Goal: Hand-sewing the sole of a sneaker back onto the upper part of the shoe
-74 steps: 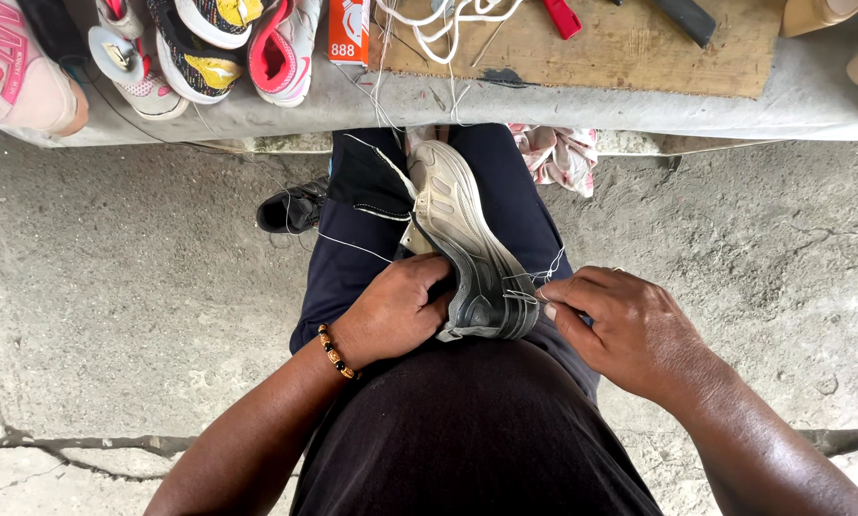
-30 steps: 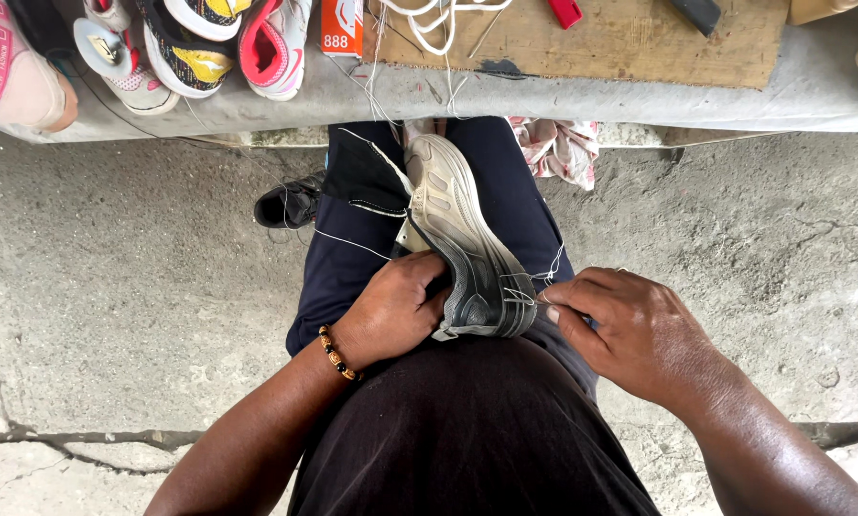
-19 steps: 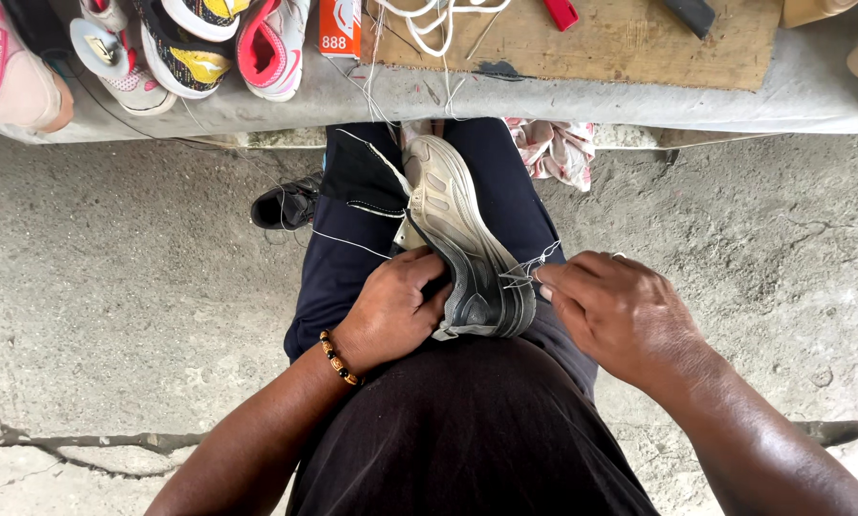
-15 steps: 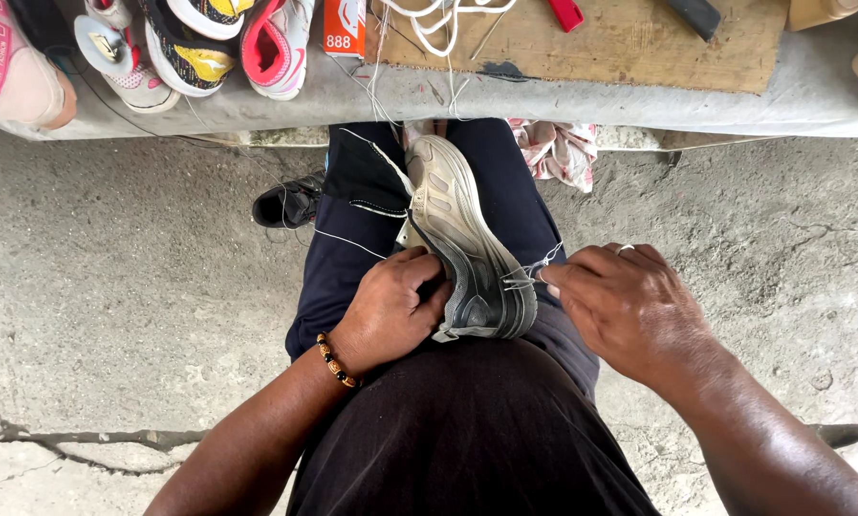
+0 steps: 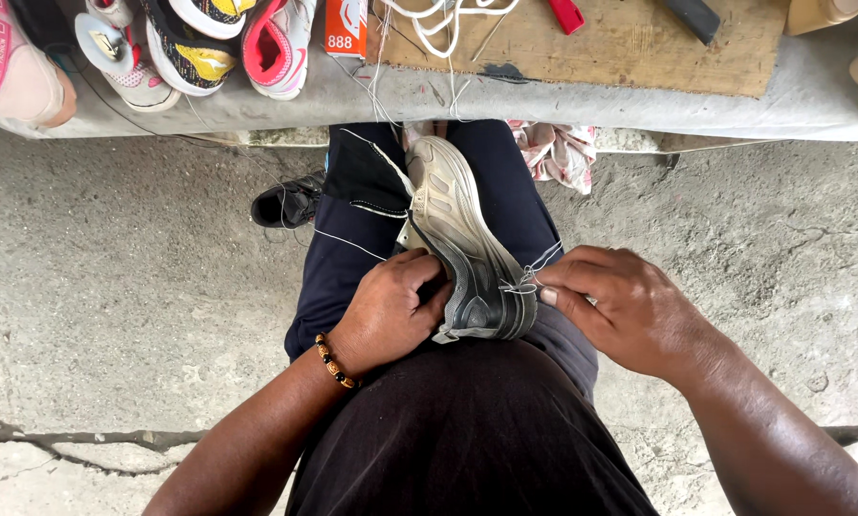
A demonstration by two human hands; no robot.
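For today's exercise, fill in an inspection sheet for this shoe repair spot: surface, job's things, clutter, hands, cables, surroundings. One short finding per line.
Surface: cracked concrete floor; covered bench bearing a wooden board.
Job's things: grey shoe sole-up on the lap; white thread at its heel edge.
Clutter: sneakers, orange box, white laces, crumpled cloth, black shoe.
Hands: left hand grips the shoe; right hand pinches the thread.
Cables: nothing seen.
Surroundings: nothing seen.

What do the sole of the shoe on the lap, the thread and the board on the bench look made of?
Shoe sole: looks like moulded rubber or foam, matte, cream fading to grey, with ridged tread. Thread: thin, whitish, limp strands, probably cotton or nylon; the right hand pinches it at the heel while the left hand steadies the shoe. Board: bare, unfinished wood, worn and stained, possibly plywood.
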